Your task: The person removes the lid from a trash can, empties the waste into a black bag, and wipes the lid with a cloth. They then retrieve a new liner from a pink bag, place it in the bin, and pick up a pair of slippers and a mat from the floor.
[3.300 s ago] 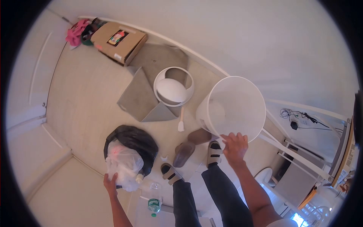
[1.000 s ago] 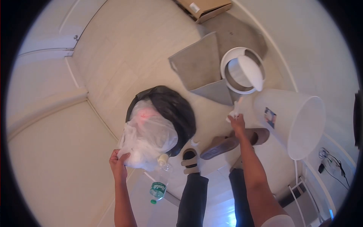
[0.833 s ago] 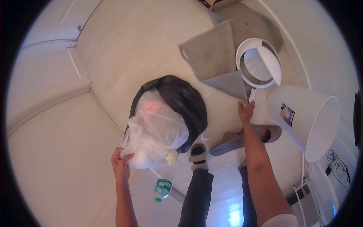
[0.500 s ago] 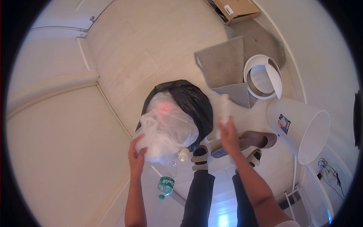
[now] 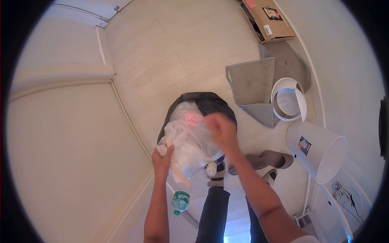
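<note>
My left hand (image 5: pixel 162 161) is closed at the left edge of a translucent white plastic bag (image 5: pixel 188 150), gripping its film. A pale beige strip (image 5: pixel 180 176) runs down beside the thumb, its upper end showing above the fingers. My right hand (image 5: pixel 222 131) is curled over the bag's right side, blurred; what it holds, if anything, is hidden. Under the bag lies a black garbage bag (image 5: pixel 208 103). A clear bottle with a green label (image 5: pixel 180 199) and green cap hangs below the bag, near a small white-capped container (image 5: pixel 211 169).
A white bin (image 5: pixel 316 150) lies on its side at right, with its round white lid (image 5: pixel 288 99) on a folded grey mat (image 5: pixel 251 83). Brown slippers (image 5: pixel 277 159) lie near my feet. A cardboard box (image 5: pixel 273 20) stands at the back; cables (image 5: pixel 344 198) lie at lower right.
My right hand has moved left onto the bag; the pale long item it held no longer shows there. A beige strip now shows at my left hand. The view has shifted.
</note>
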### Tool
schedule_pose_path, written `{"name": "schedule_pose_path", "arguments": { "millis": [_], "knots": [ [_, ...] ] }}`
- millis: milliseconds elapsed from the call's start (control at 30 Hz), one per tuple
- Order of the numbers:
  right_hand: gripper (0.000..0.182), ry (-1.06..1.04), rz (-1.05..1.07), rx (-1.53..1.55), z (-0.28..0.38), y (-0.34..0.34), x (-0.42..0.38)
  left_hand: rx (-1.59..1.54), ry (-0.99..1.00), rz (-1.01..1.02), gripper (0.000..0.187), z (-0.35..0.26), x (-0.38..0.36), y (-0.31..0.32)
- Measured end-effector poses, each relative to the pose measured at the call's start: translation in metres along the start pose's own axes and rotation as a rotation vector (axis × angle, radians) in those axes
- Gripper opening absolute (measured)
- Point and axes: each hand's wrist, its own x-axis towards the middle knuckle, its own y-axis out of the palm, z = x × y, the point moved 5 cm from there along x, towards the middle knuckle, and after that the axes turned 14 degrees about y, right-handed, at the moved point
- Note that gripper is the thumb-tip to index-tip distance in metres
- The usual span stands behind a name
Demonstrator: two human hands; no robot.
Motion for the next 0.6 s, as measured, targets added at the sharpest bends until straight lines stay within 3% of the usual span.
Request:
{"name": "schedule_pose_path", "arguments": {
  "millis": [33, 100, 133, 200, 233, 367, 467, 533, 600],
  "knots": [
    [0.01, -0.036, -0.167, -0.002, -0.023, -0.007, 0.023, 0.027, 0.0, 0.001, 0.029, 0.0, -0.003, -0.006],
    [0.023, 0.076, 0.055, -0.14, -0.098, 0.026, 0.063, 0.002, -0.01, 0.026, 0.028, 0.003, -0.011, -0.018],
    [0.023, 0.077, 0.05, -0.144, -0.113, 0.033, 0.067, -0.021, -0.02, 0.056, 0.027, 0.005, -0.016, -0.022],
    [0.044, 0.039, 0.1, -0.389, -0.137, 0.05, 0.07, -0.04, -0.059, 0.046, 0.026, 0.007, -0.025, -0.033],
    [0.062, 0.165, 0.113, -0.44, -0.169, 0.057, 0.074, -0.055, -0.098, 0.035, 0.026, 0.007, -0.03, -0.037],
    [0.055, 0.289, 0.201, -0.596, -0.17, 0.06, 0.056, -0.153, -0.146, 0.042, 0.026, 0.004, -0.045, -0.047],
    [0.039, 0.329, 0.209, -0.59, -0.171, 0.056, 0.049, -0.094, -0.157, 0.071, 0.026, 0.015, -0.057, -0.061],
    [0.022, 0.287, 0.064, -0.438, -0.148, 0.035, 0.032, -0.091, -0.22, 0.09, 0.026, 0.02, -0.069, -0.068],
    [0.02, 0.27, -0.009, -0.376, -0.132, 0.015, 0.011, -0.114, -0.241, 0.092, 0.025, 0.029, -0.082, -0.072]
  ]
}}
